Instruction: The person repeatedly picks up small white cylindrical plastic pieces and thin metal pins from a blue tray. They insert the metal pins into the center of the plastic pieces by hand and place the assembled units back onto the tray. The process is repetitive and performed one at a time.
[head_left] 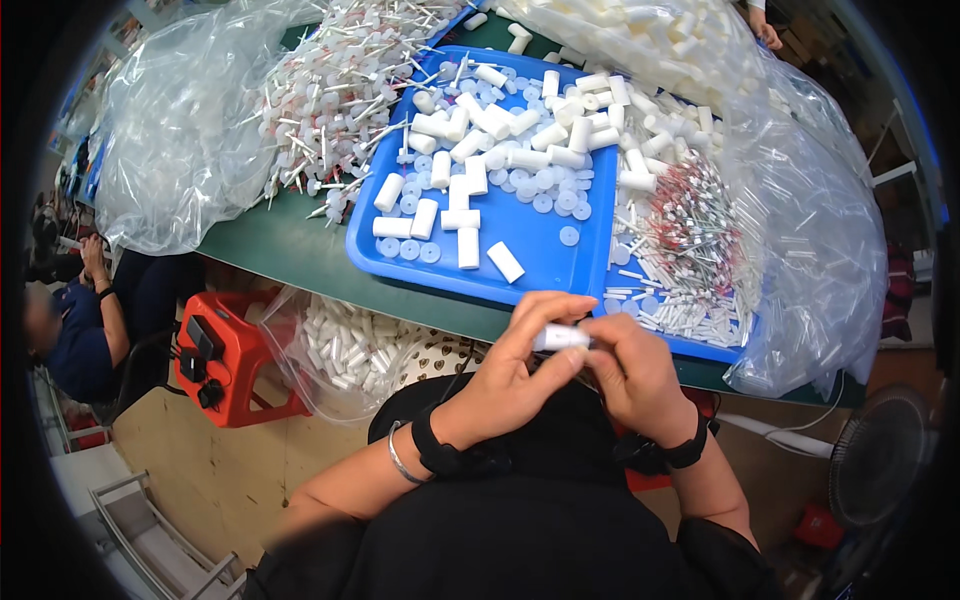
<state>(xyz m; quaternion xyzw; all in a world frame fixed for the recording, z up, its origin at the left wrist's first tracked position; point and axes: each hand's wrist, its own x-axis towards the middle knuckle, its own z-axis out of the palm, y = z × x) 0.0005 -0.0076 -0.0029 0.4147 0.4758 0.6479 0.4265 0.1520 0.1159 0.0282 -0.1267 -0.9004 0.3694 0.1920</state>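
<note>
In front of my body, just off the table's near edge, a short white cylinder [562, 338] is held between my two hands. The fingers and thumb of my left hand [505, 378] close around its left part. At its right end the fingertips of my right hand [635, 375] are pinched together; whether they grip a small part there is hidden. Beyond my hands a blue tray [545, 245] carries many loose white cylinders [468, 248] and pale translucent discs [569, 236]. Some cylinders lie on their sides, overlapping the discs.
A pile of thin white stemmed parts [330, 110] covers the table's left. On the right are small red and white pieces [690, 215] beside a clear plastic bag [820, 230]. A bag of white cylinders [345, 345] hangs below the edge near a red stool [225, 350].
</note>
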